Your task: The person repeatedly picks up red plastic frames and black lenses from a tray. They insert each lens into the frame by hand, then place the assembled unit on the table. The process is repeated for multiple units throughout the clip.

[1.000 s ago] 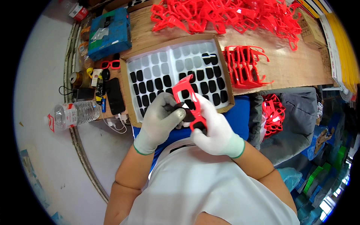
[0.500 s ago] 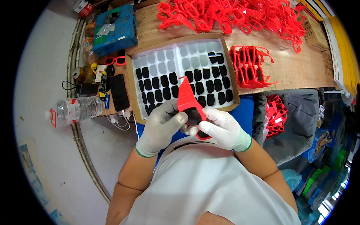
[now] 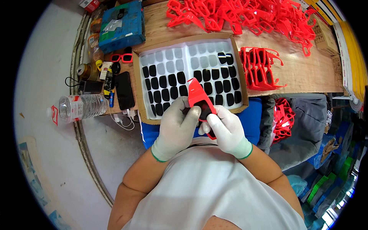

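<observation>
A pair of red sunglasses (image 3: 196, 92) is held between my two hands, close to my body, one temple pointing away from me. A dark lens (image 3: 203, 110) shows in its frame. My left hand (image 3: 177, 124), in a white glove with a greyed thumb and fingers, is closed on the frame's left side. My right hand (image 3: 225, 126), also gloved, pinches the frame from the right, its thumb on the front. Just beyond lies a shallow cardboard box (image 3: 143, 122) lined with white sheet, holding rows of black lenses (image 3: 165, 94); its far rows show only pale lens shapes.
Assembled red sunglasses (image 3: 260, 69) stand in a stack right of the box. Loose red frames (image 3: 245, 15) are heaped at the back. More red frames (image 3: 283, 119) lie in a grey-lined bin on the right. At left are a phone (image 3: 124, 91), a water bottle (image 3: 82, 108) and a blue case (image 3: 122, 27).
Both hands and the red sunglasses have shifted slightly right in the picture. The temple has turned a little and looks shorter. The view itself has also moved slightly.
</observation>
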Available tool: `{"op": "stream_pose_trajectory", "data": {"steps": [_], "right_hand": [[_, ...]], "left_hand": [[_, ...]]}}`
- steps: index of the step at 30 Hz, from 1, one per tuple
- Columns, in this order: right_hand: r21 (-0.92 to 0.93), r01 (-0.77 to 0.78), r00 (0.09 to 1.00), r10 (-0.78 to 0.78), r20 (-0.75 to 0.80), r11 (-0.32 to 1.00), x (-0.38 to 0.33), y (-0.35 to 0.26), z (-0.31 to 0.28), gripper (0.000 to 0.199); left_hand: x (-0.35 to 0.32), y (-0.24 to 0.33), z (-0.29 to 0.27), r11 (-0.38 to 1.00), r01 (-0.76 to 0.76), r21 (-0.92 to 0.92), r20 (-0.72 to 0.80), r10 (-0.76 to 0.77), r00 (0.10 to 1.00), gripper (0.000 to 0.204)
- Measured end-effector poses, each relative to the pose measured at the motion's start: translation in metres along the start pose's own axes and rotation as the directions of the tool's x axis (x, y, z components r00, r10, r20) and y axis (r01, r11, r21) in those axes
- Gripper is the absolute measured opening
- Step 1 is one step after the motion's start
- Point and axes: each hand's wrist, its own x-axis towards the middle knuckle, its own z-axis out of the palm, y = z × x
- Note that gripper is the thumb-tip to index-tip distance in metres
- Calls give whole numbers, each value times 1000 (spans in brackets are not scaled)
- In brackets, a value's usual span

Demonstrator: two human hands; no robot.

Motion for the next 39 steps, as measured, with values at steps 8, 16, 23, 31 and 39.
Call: {"op": "stream_pose_trajectory", "data": {"steps": [8,16,23,31,39], "right_hand": [[-356,106,985,-148,-91,929,1,-5,7,18],[-70,66,996,-62,63,995,-1,-4,0,29],[-171,97,972,-57,228,981,2,-10,-11,20],[-242,190,960,-129,249,951,3,-14,-5,17],[-153,171,945,-118,304,973,14,-17,9,15]], "left_hand": [[1,-4,11,989,-13,146,-151,35,988,15],[-7,4,-17,999,-29,-18,128,31,991,20],[-9,5,-27,999,-42,-34,171,47,984,19],[-13,20,-27,998,-46,-49,140,52,989,17],[-7,6,-47,913,25,-407,261,90,961,23]]}}
